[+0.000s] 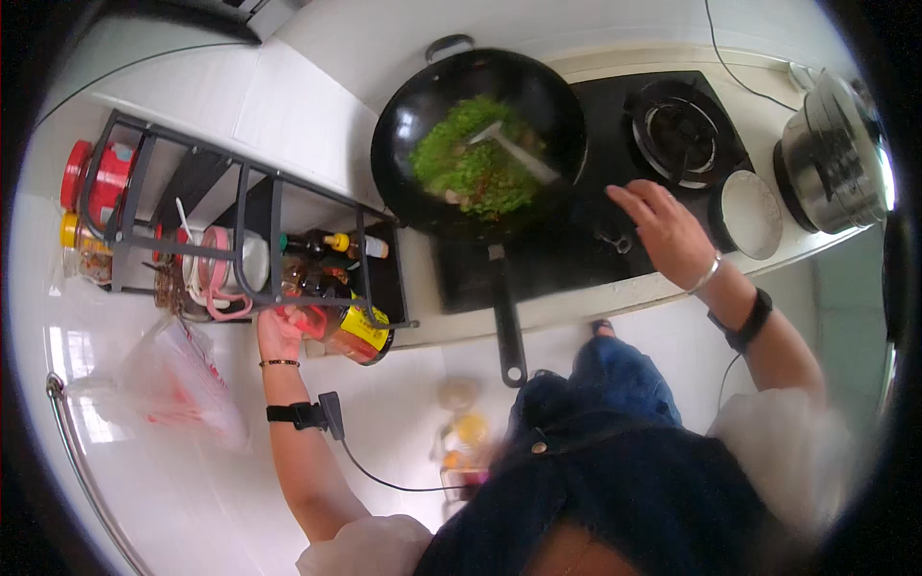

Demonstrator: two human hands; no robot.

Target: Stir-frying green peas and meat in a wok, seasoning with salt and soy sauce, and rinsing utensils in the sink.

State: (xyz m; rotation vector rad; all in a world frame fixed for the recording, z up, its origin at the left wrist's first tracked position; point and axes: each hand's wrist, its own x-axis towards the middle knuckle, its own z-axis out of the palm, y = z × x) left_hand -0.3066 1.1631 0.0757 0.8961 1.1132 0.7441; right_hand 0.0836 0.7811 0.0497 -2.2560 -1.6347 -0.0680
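Note:
My left hand (pixel 279 335) is at the front of the black metal rack, its fingers at the red handle or cap of a large bottle (pixel 356 333) with a yellow and red label; the rack partly hides the grip. Over the black gas hob, my right hand (pixel 666 227) hovers with fingers apart, right of the wok. Chopped green vegetables (pixel 479 162) with small brownish pieces lie in the black wok (pixel 403 122). A metal spatula (pixel 518 153) rests in the wok, its dark handle pointing towards my right hand but hard to make out.
The rack (pixel 252 160) holds jars and bottles, including a red-lidded jar (pixel 108 176) and a pink-handled container (pixel 216 266). The wok's long handle (pixel 508 324) juts past the counter edge. A bare burner (pixel 681 133), white bowl (pixel 750 214) and steel pot (pixel 832 158) are at the right. A plastic bag (pixel 184 381) hangs below the rack.

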